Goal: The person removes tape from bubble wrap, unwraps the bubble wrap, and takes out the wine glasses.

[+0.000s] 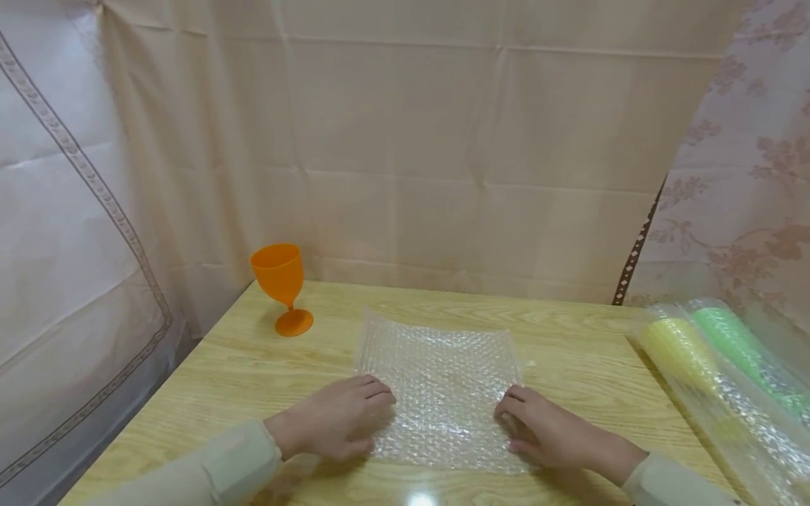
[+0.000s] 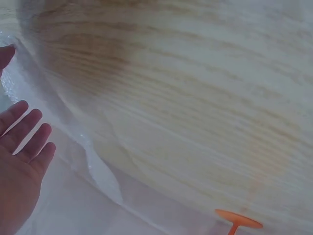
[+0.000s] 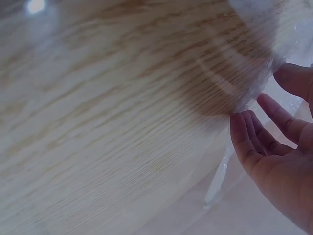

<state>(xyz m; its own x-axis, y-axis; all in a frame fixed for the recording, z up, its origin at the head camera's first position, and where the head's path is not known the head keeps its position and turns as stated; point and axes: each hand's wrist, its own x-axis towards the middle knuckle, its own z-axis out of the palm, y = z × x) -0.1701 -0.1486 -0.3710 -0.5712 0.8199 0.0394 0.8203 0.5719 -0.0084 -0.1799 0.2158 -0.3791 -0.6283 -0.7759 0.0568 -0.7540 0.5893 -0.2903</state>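
- From where I stand, a clear bubble wrap sheet (image 1: 446, 393) lies flat on the pale wood-grain worktop (image 1: 209, 393), in the lower middle of the head view.
- The left hand (image 1: 342, 418) is at the sheet's left edge. In the left wrist view its fingers (image 2: 33, 139) are relaxed and slightly bent, with small gaps between them. The thumb stands well away from them, its tip at the sheet's edge; I see them closed round nothing.
- The right hand (image 1: 553, 430) is at the right edge. In the right wrist view its fingers (image 3: 242, 137) bend a little, their tips at the sheet's edge, and the thumb stands apart with a plain gap between; whether the tips press down, I cannot tell.
- An orange goblet (image 1: 280, 275) stands upright left of centre in the head view, well apart from both hands.
- At the lower right of the frame lie a yellow roll (image 1: 680, 346) and a green roll (image 1: 728, 337), side by side in clear wrapping.
- A beige curtain (image 1: 392, 140) hangs behind the worktop.
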